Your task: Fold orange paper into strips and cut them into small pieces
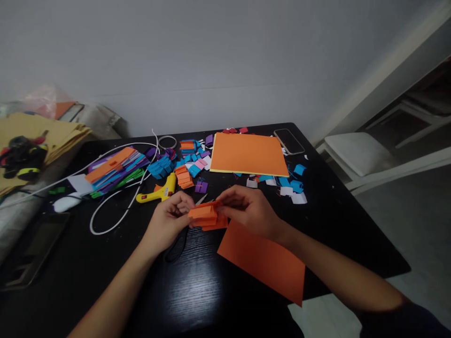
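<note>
Folded orange paper pieces (pixel 204 214) are held between both hands above the dark table. My left hand (pixel 171 220) pinches their left end with thumb and fingers. On the right side, my right hand (pixel 248 211) has its fingertips closed on the upper edge of the orange paper. Below that hand lies an orange sheet (pixel 266 260), partly covered by the right forearm. Scissors (pixel 175 249) lie beneath the hands, their black handle showing and the rest mostly hidden. A yellow glue gun (pixel 158 190) rests just beyond my left hand.
On the black table (pixel 352 234), a stack of orange sheets (pixel 250 152) lies at the back, with small coloured papers around it. A phone (pixel 289 142) is at the back right, another (pixel 35 249) at the left. A white cable (pixel 105 231) loops beside coloured strips (pixel 118 169).
</note>
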